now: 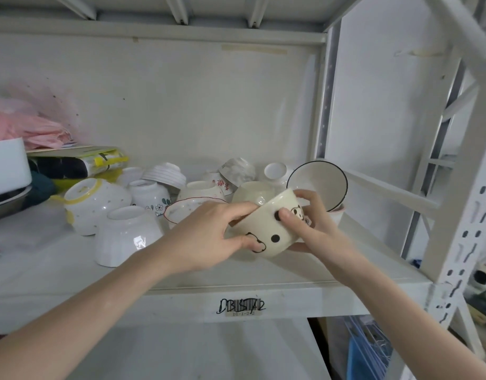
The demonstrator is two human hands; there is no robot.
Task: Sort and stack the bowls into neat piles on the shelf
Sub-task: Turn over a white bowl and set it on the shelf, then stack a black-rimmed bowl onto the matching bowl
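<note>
A cream panda-print bowl (266, 229) is tilted above the white shelf (236, 278); more bowls (118, 212), mostly upside down, seem scattered behind.

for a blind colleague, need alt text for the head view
Both hands, left hand and right hand, hold a tilted cream panda bowl above a white shelf. Behind it lie jumbled bowls, mostly upside down, including a yellow-trimmed bowl and a black-rimmed bowl.

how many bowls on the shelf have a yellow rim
1: the yellow-rimmed bowl lies tipped on its side at the left of the cluster, behind the plain white upturned bowl. Others could be hidden behind the pile.
</note>
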